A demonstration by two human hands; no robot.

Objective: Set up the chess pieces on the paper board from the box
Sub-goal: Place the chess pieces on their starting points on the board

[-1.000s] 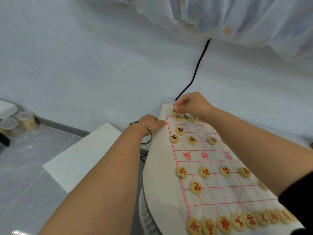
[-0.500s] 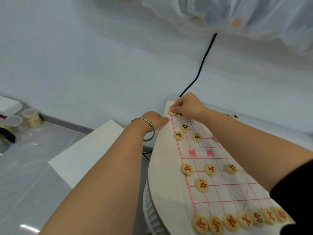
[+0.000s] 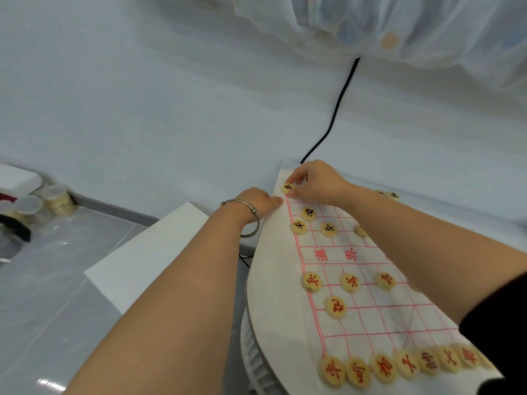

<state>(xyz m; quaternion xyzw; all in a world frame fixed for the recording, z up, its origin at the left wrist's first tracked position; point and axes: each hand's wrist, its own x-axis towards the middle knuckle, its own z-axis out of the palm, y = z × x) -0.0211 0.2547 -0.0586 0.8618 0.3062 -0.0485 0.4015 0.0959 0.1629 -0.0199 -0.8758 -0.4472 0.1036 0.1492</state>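
Reference: paper board, a white sheet with a red grid, lying on a round white table.

1. Right hand: positioned over the far left corner of the board. Thumb and forefinger are closed on a black-lettered piece, which sits at the corner point of the grid.
2. Left hand: positioned at the left edge of the board, just beside the far corner. The thumb touches the paper. The remaining fingers are hidden behind the back of the hand, so their state cannot be determined. A metal bracelet circles the wrist.
3. Black-lettered pieces: three lie on the far half, just nearer than the held piece.
4. Red-lettered pieces: four lie on the near half. A full row lies side by side along the near edge of the board.
5. A black cable runs up the wall beyond the far edge of the board.
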